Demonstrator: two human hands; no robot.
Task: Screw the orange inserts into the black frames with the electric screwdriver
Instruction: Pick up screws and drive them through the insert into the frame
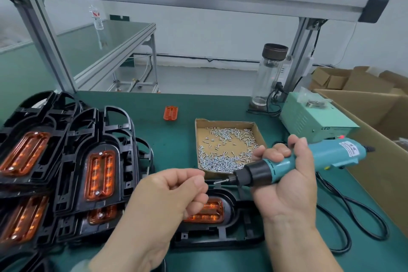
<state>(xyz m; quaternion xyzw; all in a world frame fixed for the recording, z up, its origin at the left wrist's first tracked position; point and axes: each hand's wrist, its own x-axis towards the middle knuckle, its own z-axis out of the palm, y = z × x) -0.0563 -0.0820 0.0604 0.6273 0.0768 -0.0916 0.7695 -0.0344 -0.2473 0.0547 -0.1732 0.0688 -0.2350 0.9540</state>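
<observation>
My right hand (284,181) grips a teal electric screwdriver (309,159), its bit pointing left with a small screw (218,182) on the tip. My left hand (174,196) hovers just left of the bit with fingers curled; whether it holds anything I cannot tell. Below both hands lies a black frame (229,234) with an orange insert (209,212) seated in it, partly hidden by my left hand. One loose orange insert (170,113) lies farther back on the green table.
Stacks of black frames with orange inserts (66,172) fill the left side. A cardboard tray of screws (227,146) sits behind my hands. A green power box (313,117), a glass bottle (269,73), black cables (353,223) and a large carton (375,139) stand to the right.
</observation>
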